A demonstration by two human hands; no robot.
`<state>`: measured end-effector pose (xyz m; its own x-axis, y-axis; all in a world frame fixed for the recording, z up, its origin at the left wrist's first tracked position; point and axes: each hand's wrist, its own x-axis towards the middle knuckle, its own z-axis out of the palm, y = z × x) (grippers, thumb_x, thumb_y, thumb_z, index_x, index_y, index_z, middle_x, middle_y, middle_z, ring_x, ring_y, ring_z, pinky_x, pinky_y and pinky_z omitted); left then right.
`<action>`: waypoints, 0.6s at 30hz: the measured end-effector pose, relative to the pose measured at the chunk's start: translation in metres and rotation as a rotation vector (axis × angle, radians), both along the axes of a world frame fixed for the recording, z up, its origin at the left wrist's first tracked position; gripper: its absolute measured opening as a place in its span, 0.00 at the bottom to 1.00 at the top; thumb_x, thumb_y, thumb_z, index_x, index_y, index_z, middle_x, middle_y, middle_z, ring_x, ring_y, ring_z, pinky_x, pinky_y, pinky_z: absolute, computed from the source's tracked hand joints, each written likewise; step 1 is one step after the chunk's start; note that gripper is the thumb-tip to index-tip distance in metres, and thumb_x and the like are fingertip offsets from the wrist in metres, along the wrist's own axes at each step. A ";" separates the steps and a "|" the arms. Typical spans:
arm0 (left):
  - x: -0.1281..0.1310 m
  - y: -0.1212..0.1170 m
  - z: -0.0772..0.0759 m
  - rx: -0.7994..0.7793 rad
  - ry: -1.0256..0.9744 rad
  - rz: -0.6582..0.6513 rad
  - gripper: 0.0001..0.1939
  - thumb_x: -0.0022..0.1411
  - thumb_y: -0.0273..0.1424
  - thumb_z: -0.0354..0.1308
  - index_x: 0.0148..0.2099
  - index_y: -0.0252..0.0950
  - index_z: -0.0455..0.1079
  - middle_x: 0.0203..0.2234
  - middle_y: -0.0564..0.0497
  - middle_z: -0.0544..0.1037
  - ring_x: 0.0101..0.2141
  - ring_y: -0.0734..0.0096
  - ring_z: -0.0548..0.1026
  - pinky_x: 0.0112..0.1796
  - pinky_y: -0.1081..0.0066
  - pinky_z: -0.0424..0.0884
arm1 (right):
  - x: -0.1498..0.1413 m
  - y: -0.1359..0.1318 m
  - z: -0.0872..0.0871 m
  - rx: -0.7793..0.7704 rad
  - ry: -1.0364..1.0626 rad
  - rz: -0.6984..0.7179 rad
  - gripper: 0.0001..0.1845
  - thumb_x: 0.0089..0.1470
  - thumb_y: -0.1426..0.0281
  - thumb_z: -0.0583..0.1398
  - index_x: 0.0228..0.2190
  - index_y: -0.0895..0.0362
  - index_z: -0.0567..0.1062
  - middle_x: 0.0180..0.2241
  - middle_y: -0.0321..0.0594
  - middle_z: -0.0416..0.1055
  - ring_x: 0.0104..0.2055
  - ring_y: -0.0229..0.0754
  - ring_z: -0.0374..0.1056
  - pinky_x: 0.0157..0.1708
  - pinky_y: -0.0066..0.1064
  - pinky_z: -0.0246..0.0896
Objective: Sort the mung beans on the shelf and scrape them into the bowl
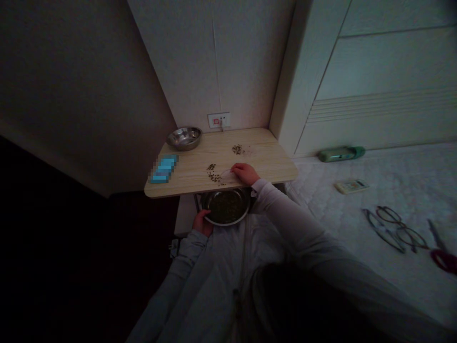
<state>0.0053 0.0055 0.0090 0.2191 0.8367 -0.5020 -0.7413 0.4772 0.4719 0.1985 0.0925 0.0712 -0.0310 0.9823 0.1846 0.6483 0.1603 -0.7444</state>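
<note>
My left hand [203,224] grips the near-left rim of a round metal basin [225,221], thumb over the edge. The basin sits just below the front edge of the wooden tabletop [189,183], and dark small grains seem to cover its bottom. Above the tabletop, my right hand [245,173] is closed, with a thin pale piece [227,176] at its fingertips, too faint to name. Left of those fingertips lies a scatter of small dark green grains [214,176], perhaps beans. Farther back is a second small pile of grains [237,149].
An empty-looking steel bowl [184,138] stands at the tabletop's back left, with a blurred-out phone-like blue rectangle [163,169] before it. On the white bed [321,190] lie a green bottle [341,154], a remote [352,186], glasses [403,233] and red-handled scissors [444,260]. A wall socket [219,120] is behind.
</note>
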 end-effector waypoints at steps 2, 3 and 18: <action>0.000 0.000 -0.001 -0.006 0.005 0.006 0.16 0.42 0.19 0.47 0.33 0.33 0.71 0.22 0.50 0.77 0.38 0.64 0.73 0.44 0.65 0.64 | 0.000 0.000 0.000 -0.003 0.027 -0.014 0.13 0.44 0.68 0.50 0.27 0.58 0.72 0.21 0.34 0.67 0.26 0.34 0.59 0.27 0.25 0.51; 0.000 0.001 -0.001 -0.005 0.004 0.010 0.16 0.42 0.19 0.47 0.33 0.34 0.71 0.22 0.50 0.77 0.38 0.64 0.73 0.44 0.65 0.64 | 0.000 0.001 -0.001 -0.004 0.032 -0.021 0.13 0.44 0.68 0.49 0.27 0.58 0.72 0.21 0.34 0.66 0.26 0.34 0.59 0.27 0.25 0.51; 0.000 0.001 -0.002 0.015 0.006 0.001 0.18 0.41 0.19 0.48 0.35 0.35 0.71 0.24 0.51 0.77 0.38 0.63 0.73 0.45 0.64 0.64 | 0.000 -0.001 0.001 -0.003 -0.037 0.016 0.14 0.44 0.68 0.49 0.26 0.58 0.73 0.23 0.34 0.68 0.29 0.35 0.60 0.30 0.25 0.52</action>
<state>0.0050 0.0064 0.0072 0.2150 0.8444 -0.4906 -0.7392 0.4690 0.4834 0.1989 0.0917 0.0722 -0.0531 0.9821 0.1804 0.6724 0.1688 -0.7207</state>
